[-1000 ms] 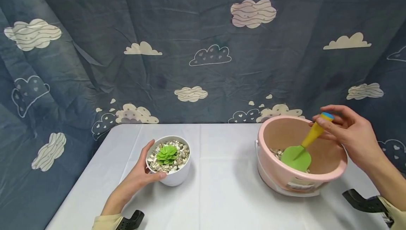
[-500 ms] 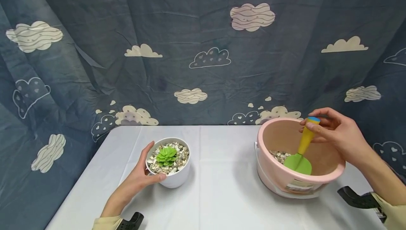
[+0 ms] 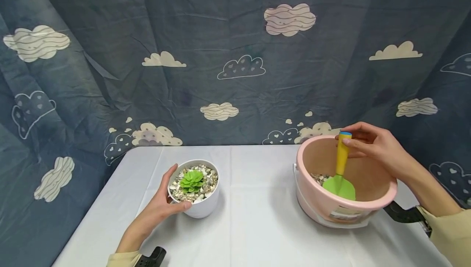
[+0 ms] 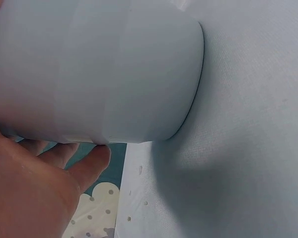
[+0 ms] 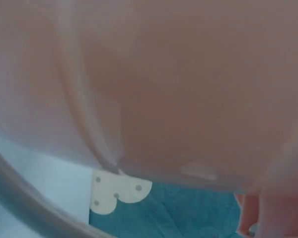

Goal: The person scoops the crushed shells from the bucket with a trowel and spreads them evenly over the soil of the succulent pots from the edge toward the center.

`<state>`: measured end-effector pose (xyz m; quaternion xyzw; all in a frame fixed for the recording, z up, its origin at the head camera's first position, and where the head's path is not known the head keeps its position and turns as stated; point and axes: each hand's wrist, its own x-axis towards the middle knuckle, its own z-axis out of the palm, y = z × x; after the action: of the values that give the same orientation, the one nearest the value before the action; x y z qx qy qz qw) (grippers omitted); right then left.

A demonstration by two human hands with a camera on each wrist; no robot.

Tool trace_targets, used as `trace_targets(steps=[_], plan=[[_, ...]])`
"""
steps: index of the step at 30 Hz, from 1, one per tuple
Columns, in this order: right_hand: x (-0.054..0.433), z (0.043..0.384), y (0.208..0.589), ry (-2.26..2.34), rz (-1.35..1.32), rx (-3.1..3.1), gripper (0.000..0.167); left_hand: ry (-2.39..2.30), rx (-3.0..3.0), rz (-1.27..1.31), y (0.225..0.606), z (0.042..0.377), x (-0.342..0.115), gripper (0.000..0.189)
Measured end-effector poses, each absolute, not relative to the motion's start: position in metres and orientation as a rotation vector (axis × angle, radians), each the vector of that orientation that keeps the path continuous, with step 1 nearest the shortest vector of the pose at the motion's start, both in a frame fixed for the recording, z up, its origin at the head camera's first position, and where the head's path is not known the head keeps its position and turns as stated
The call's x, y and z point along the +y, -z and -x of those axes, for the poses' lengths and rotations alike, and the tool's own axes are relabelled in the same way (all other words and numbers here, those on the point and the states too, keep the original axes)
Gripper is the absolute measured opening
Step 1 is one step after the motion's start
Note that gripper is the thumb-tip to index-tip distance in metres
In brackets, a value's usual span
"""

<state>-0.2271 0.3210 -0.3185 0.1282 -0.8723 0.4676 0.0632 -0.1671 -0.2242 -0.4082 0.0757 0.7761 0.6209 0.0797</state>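
Observation:
A white pot stands at the table's left, holding a green succulent among mixed pebbles. My left hand grips its near left side, thumb at the front rim; in the left wrist view the bent fingers touch the pot wall. On the right, my right hand pinches the yellow, blue-capped handle of a small trowel. The trowel's green blade points down inside a pink bucket, partly in front of pebbles at the bottom. The bucket wall fills most of the right wrist view.
Both containers stand on a table with a white cover. Behind it hangs a dark blue cloth with cloud prints. The bucket's handle hangs down along its outside. Black straps sit on both wrists.
My right hand has moved left over the bucket, and the trowel has swung from slanted to nearly upright. The left hand and the pot stay in place.

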Motion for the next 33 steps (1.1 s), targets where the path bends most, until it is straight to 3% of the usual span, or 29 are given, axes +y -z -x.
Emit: trace_targets(steps=[14,33], plan=[[0.319,0.241,0.318,-1.126,-0.273,-2.76,0.044,-1.884,2.302,-0.245,0.411,0.167,-0.226,0.108],[0.329,0.251,0.318,-1.222,-0.382,-2.886,0.052,-1.886,2.311,-0.256,0.41,0.167,-0.226,0.108]])
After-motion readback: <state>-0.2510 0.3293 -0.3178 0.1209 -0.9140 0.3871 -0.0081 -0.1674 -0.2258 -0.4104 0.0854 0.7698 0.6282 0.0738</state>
